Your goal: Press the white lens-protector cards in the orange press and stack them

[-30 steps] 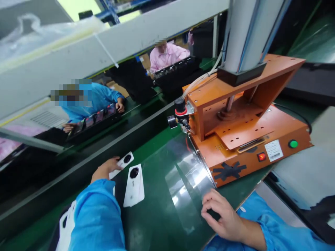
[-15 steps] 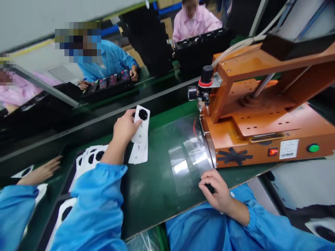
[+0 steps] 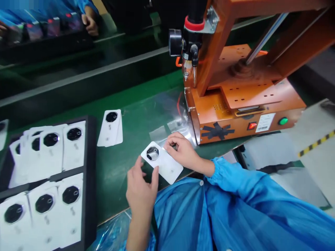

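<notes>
A white phone back cover [image 3: 167, 166] with a round, dark, shiny camera ring lies tilted near the table's front edge. My left hand [image 3: 142, 184] is beside its lower left edge, thumb and fingers spread, the tips at or very near the edge. Over the upper right edge curls my right hand [image 3: 184, 151], thumb and index finger pinched together at the cover. Whether a thin film is also between them is too small to tell. Farther left, more white phone back covers [image 3: 113, 134] overlap in a small stack on the green table.
At left stands a black tray [image 3: 90, 195] with several white covers in its compartments. An orange press machine [image 3: 209, 116] with a pressure gauge [image 3: 175, 42] occupies the right. Clear plastic sheet [image 3: 158, 134] lies before it. Across the line, a co-worker's hand [image 3: 90, 24] rests by a black rack.
My left hand has carried a cover from the stack to the front edge and has spread its fingers. My right hand has come onto that cover. The view has turned downward and left.
</notes>
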{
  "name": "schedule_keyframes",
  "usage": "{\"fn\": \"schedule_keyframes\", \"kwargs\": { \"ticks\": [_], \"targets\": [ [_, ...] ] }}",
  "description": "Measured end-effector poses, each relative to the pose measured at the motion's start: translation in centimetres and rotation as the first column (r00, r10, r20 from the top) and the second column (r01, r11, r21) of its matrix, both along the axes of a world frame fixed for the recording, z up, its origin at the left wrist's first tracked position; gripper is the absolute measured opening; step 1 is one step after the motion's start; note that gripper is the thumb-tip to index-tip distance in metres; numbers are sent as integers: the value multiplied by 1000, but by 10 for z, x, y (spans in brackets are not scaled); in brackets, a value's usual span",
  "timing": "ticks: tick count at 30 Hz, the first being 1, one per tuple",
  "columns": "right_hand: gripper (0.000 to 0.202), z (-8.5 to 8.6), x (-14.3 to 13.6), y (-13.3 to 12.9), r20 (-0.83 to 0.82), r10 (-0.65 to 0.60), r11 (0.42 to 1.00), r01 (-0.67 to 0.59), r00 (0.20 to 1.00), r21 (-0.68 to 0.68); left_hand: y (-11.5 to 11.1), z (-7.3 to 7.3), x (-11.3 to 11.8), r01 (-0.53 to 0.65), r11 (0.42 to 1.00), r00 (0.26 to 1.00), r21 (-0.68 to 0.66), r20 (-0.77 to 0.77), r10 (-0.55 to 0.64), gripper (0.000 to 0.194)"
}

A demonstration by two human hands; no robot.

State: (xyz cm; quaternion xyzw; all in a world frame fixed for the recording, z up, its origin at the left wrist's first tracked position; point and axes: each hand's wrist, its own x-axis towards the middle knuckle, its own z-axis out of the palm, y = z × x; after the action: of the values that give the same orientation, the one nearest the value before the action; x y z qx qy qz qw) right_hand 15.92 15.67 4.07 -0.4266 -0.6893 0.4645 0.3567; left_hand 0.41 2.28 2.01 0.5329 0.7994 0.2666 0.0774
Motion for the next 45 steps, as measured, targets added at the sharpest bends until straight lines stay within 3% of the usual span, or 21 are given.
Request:
{"fn": "schedule_keyframes", "kwargs": {
  "ticks": [3,6,14,22,45],
  "targets": [
    [10,-1,-6,13,61,6,1000,-7,998,14,-16,-6,3,196,975,966,103,-190,-174,60],
    [9,0,-12,20,134,24,999,-27,991,18,-26,-12,14,296,953,927,63,-260,-271,59],
    [10,7,-29,17,395,123,983,-166,910,78,-21,-13,18,311,948,929,72,-233,-287,52],
    [15,-3,-38,16,452,155,965,-232,879,121,-22,-13,16,311,947,929,80,-234,-286,54],
    [13,-8,-31,19,511,51,942,-211,858,260,-19,-12,17,302,950,934,76,-225,-279,53]
  ]
}}
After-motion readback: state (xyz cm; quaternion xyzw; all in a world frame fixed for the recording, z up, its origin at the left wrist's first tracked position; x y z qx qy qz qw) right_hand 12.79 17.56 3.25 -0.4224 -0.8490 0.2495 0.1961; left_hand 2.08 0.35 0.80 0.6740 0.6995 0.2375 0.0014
